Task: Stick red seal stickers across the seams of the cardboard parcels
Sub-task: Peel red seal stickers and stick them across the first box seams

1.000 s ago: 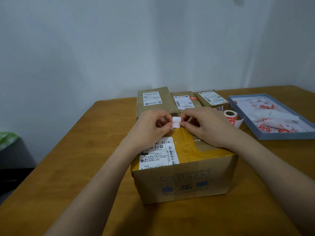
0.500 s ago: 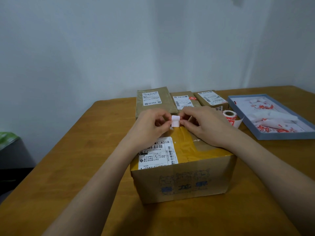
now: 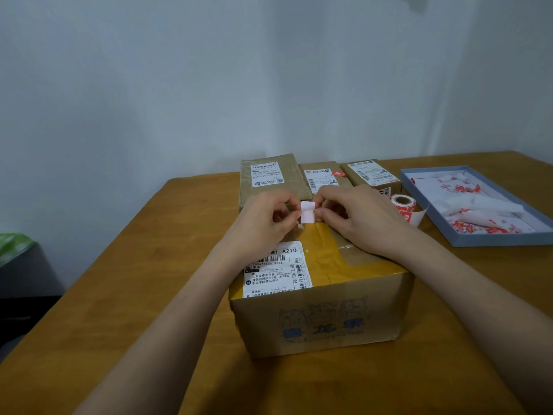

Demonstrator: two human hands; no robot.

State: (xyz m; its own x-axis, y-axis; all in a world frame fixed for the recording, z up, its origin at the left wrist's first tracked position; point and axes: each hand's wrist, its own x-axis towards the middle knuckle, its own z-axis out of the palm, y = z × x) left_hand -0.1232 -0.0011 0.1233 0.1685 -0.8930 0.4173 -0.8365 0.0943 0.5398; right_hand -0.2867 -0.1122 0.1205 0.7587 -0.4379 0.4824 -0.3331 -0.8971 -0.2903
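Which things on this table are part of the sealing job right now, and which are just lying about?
In use: small white-backed sticker pinched by left hand and right hand; large yellow-taped cardboard box; red-and-white sticker roll; three small brown parcels.

Lying about: shallow blue tray of peeled backing scraps; green-topped bin.

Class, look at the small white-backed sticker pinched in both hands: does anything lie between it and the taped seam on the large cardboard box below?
Nothing visible does. The left hand and right hand pinch the white-backed sticker just above the yellow-taped seam of the large cardboard box.
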